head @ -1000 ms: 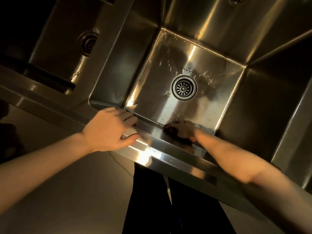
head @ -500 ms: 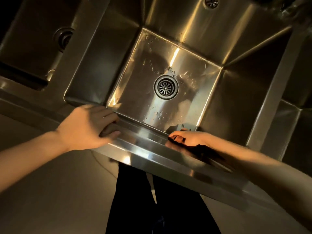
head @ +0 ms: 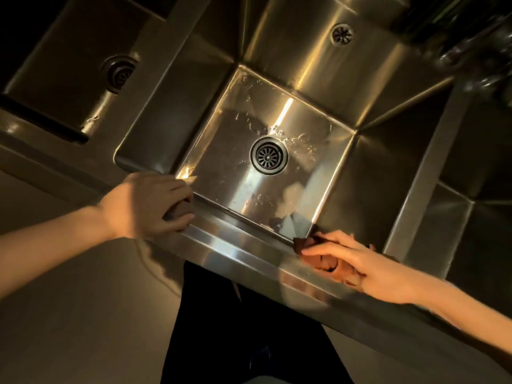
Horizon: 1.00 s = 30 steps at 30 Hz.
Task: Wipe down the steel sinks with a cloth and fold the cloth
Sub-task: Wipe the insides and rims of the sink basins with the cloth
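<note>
view: head, looks down at steel sinks
middle sink (head: 279,198): square basin, round drain (head: 268,156) mid-floor, water streaks and drops on the floor around it
back wall: small round overflow grille (head: 342,34)
left sink (head: 69,67): dark, own drain (head: 121,74) visible
right sink (head: 468,217): only partly in frame, behind a steel divider
front rim (head: 235,246): bright band along the near edge of the middle sink
left hand (head: 149,206): on front rim at the near-left corner, fingers curled over the inner edge, thumb along the top, clamped on the rim
cloth (head: 321,266): brown, bunched, lying on front rim at the near-right corner of the middle sink
right hand (head: 357,268): on top of cloth, fingers and thumb closed round it, cloth showing between them
below rim: dark trousers (head: 235,328), pale floor (head: 83,314)
</note>
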Available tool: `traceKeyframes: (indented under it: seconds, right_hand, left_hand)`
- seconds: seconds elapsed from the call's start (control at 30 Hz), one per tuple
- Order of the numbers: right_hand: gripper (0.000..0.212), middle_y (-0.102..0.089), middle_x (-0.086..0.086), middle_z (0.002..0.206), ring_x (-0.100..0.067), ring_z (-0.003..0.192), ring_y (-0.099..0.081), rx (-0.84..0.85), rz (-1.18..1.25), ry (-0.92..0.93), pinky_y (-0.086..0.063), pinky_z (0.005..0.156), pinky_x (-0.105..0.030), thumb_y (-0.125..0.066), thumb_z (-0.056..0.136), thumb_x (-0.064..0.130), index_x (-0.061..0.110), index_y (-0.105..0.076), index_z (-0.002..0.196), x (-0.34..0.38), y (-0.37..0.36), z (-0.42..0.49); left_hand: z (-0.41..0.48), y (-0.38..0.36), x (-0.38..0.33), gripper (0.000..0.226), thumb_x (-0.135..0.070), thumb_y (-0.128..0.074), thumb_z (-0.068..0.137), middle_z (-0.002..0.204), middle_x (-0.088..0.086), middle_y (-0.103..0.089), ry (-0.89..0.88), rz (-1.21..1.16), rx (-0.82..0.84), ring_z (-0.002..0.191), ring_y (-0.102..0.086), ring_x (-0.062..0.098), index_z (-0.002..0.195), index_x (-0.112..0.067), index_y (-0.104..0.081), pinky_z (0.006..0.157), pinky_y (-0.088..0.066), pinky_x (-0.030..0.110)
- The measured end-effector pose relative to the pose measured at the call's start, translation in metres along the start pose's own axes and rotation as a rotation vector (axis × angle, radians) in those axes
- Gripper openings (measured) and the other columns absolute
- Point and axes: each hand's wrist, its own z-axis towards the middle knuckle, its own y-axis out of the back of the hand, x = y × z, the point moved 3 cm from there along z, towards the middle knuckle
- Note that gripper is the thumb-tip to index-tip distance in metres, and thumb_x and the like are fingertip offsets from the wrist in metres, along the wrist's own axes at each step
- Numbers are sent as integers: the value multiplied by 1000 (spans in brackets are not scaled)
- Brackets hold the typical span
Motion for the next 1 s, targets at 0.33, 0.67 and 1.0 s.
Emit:
traceKeyframes:
  seconds: [0.33, 0.67, 1.0]
  right_hand:
    - [52, -29, 6, 140, -24, 113, -40, -325, -474, 180, -37, 88, -48, -58, 86, 28, 57, -38, 123, 43, -33, 56]
    - [57, -29, -1, 148, -34, 136, -28, -279, -17, -361, -25, 111, -57, -56, 82, 26, 59, -42, 127, -100, -18, 183]
    - [47, -42, 0, 141, -21, 124, -47, 6, -355, -203, -35, 105, -27, -48, 91, 5, 27, -55, 132, -70, -30, 130]
  left_hand:
    - [-1, 1, 2, 40, -56, -40, 84, 75, -3, -63, 16, 59, 14, 67, -63, 20, 84, -22, -62, 59, -47, 30]
    - [-1, 0, 2, 34, -53, -46, 81, 75, -6, -61, 5, 48, -14, 67, -60, 15, 81, -23, -62, 60, -47, 27]
    - [76, -2, -1, 55, -68, -27, 89, 127, -2, -56, 66, 27, 623, 115, -53, 23, 125, -33, -49, 83, -38, 32]
